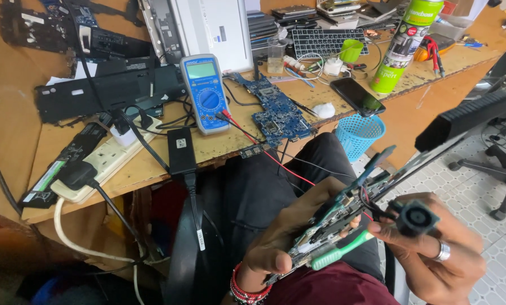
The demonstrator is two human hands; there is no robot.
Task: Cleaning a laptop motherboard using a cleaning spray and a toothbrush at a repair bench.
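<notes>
Head view, looking down over my lap at the bench (pixel 15 130).

My left hand (pixel 287 237) is closed around a green circuit board (pixel 335 217), held edge-on and tilted, thumb on the near edge, fingers wrapped under it. A green-handled screwdriver (pixel 340 251) lies along the board's lower edge, touching it; I cannot tell which hand carries its weight.

My right hand (pixel 439 248) pinches a small black fan (pixel 415 217) between thumb and fingers, just beside the board's right end. Thin wires run from the fan to the board. A ring sits on one finger of this hand. Board and fan are both off the bench, above my lap.

On the bench, well apart from both hands:
- blue multimeter (pixel 205 90), lying face up, red lead (pixel 264 152) trailing off the bench edge toward my lap
- blue motherboard (pixel 275 110) just right of the meter
- black power adapter (pixel 180 149) at the bench edge
- white power strip (pixel 109 161) with plugs in it
- black phone (pixel 357 96)
- green spray can (pixel 406 42), upright
- keyboard (pixel 327 40) at the back

A blue basket (pixel 359 134) stands below the bench edge.
</notes>
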